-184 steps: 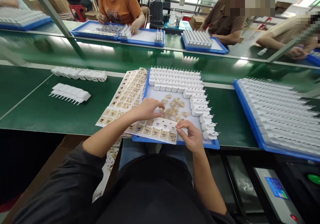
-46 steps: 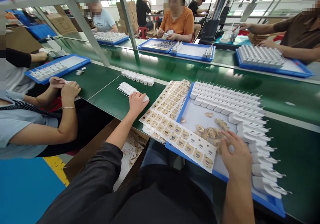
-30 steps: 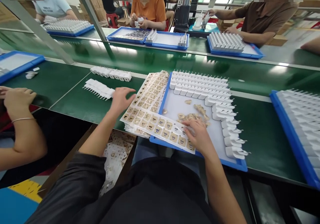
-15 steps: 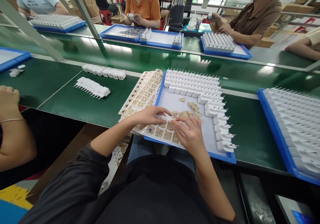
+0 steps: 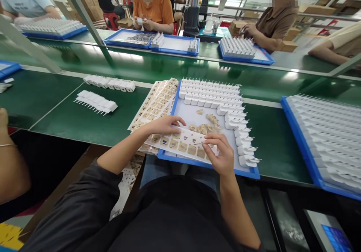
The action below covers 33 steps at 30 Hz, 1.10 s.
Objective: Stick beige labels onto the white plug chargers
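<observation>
The right hand [image 5: 221,155] pinches a label at the near edge of the label sheet [image 5: 180,144]; the left hand [image 5: 163,125], fingers spread flat and gripping nothing, pins that sheet on the blue tray [image 5: 197,163] (chargers [image 5: 214,94] behind); a hurried peel could tear or curl the label.

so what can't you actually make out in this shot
- Print on the label sheet, head view: too small to read.
- What the right hand pinches at the sheet's edge: its fingers cover it.
- Under the left hand: the palm hides that part of the sheet.
- Right tray: cut off by the frame edge.
- Loose tan pieces in the blue tray: too small to identify.
</observation>
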Available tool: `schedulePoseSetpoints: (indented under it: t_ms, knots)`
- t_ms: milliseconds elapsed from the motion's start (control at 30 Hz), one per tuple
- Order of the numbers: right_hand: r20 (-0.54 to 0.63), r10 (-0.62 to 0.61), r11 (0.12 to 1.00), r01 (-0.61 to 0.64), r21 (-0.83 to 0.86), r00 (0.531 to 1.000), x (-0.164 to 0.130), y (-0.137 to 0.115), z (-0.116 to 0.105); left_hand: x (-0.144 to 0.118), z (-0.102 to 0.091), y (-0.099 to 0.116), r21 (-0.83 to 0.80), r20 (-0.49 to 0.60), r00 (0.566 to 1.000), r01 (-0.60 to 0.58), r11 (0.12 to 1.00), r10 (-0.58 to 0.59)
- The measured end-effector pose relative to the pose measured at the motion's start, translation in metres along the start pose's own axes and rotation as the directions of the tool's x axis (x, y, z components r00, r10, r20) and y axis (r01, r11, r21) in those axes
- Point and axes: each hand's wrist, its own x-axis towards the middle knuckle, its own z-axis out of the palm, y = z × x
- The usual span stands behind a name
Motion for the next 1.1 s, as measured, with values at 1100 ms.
schedulePoseSetpoints:
  t_ms: [1100]
  knots:
    - [0.151, 0.031, 0.801, -0.115, 0.588, 0.988, -0.022, -0.035, 0.002, -0.015, 0.096, 0.045, -0.891, -0.303, 0.953, -0.293, 0.346, 0.026]
